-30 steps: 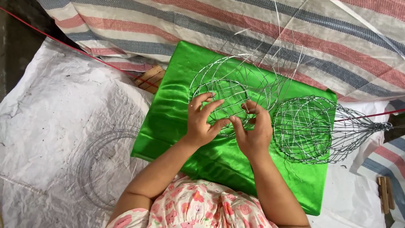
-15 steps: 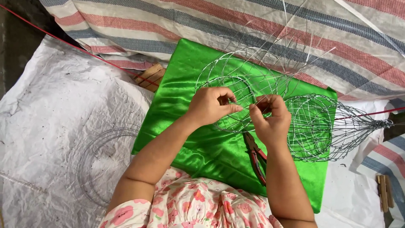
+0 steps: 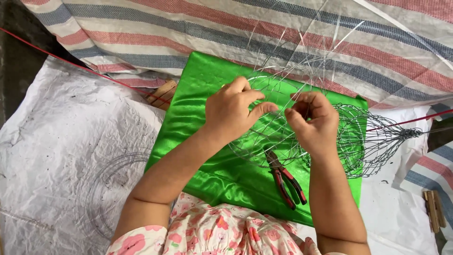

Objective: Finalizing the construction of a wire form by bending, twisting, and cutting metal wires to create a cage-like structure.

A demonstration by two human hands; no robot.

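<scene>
Over the green satin cloth (image 3: pixel 212 156) I pinch thin wire with both hands: left hand (image 3: pixel 233 111) and right hand (image 3: pixel 314 123) closed on the half-built wire frame (image 3: pixel 269 137), loose ends sticking up at twelve o'clock. Finished wire basket (image 3: pixel 373 139) at three, pliers (image 3: pixel 285 179) idle at six.

A satin cloth (image 3: pixel 207 137) lies across the middle of the floor sheet (image 3: pixel 61 141), with a striped tarp (image 3: pixel 188 33) behind it. On the cloth sit a wire frame (image 3: pixel 269 137) and, nearer the person, pliers (image 3: pixel 285 179); a second wire basket (image 3: pixel 373 139) overhangs the cloth's right edge. Wire coils (image 3: pixel 113 189) lie on the sheet left of the cloth.
</scene>
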